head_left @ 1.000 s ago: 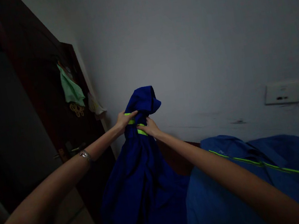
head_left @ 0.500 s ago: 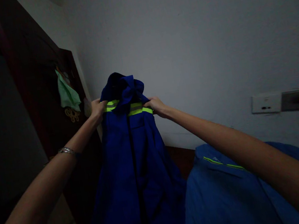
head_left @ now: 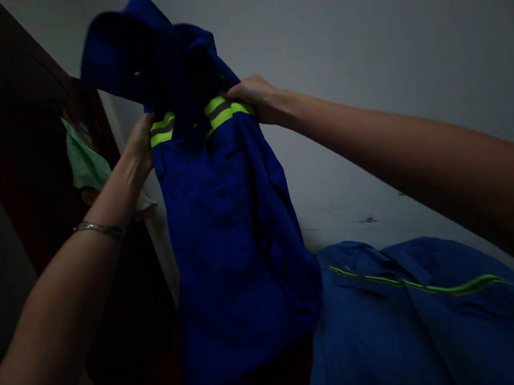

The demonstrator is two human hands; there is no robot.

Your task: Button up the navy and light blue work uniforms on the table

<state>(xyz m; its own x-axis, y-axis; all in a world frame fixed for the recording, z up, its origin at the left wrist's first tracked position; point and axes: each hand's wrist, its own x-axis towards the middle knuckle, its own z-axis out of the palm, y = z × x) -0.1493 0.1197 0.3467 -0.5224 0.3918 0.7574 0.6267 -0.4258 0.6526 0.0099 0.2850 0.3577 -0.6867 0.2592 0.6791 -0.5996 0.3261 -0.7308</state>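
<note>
A dark blue work jacket [head_left: 225, 236] with yellow-green and grey reflective bands hangs stretched between my hands. At the left end of the band, my left hand [head_left: 142, 139] is closed on the cloth; its fingertips are hidden behind the jacket. My right hand [head_left: 255, 96] grips the band's right end, thumb in front. Above the hands the collar and upper part flop over, partly covering the band. To the lower right lies a second, lighter blue garment [head_left: 380, 322] with a thin yellow-green stripe, near the hanging jacket's lower edge.
A dark wooden door [head_left: 58, 204] stands on the left with a green cloth [head_left: 85, 158] hanging on it. Behind the jacket rises a pale wall [head_left: 360, 39] with dark scuffs. A dark reddish surface [head_left: 278, 384] shows beneath the garments.
My hands have moved apart and upward, spreading the gathered jacket and lifting it higher. Its collar part now flops above the band. The lighter blue garment stays lying at the right.
</note>
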